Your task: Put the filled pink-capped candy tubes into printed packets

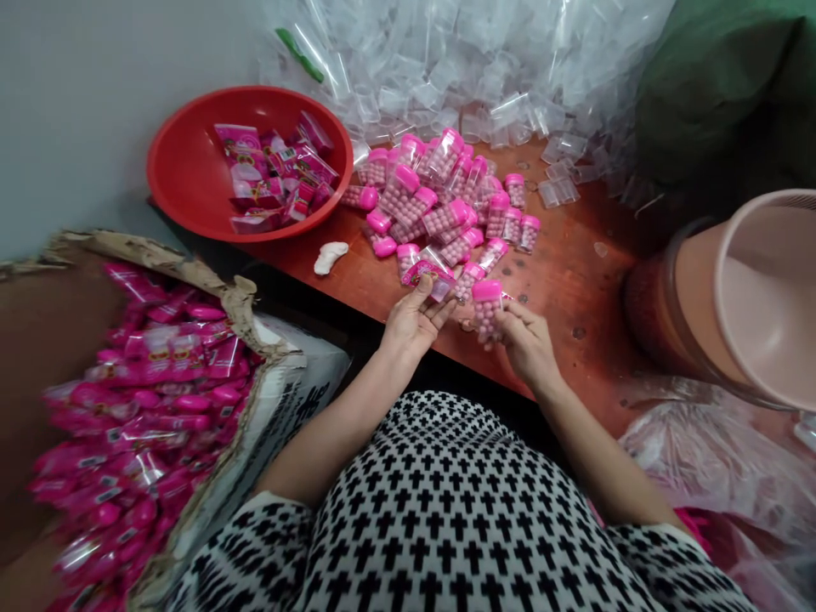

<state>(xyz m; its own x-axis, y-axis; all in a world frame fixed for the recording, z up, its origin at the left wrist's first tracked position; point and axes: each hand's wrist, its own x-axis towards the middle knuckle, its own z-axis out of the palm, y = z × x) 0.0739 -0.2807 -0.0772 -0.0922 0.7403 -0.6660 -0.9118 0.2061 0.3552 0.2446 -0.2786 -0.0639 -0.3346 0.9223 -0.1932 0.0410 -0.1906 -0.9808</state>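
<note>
Between the thumb and fingers of my left hand (413, 323) is a small pink printed plastic pouch (428, 274), partly see-through. My right hand (528, 344) grips a clear candy jar (488, 310) with a pink cap, full of pale pink balls, held upright just right of the pouch. The two are apart. Beyond my hands a heap of similar capped candy jars (446, 217) lies on the reddish table (574, 280), some upright and many on their sides.
A red bowl (184, 191) with pink pouches stands at the left, near a crumpled white scrap (330, 257). Below it, an open carton (246, 319) holds many filled pink packets. Clear empty containers (459, 76) are piled at the back. Pinkish buckets (707, 272) stand right, beside plastic bags (714, 459).
</note>
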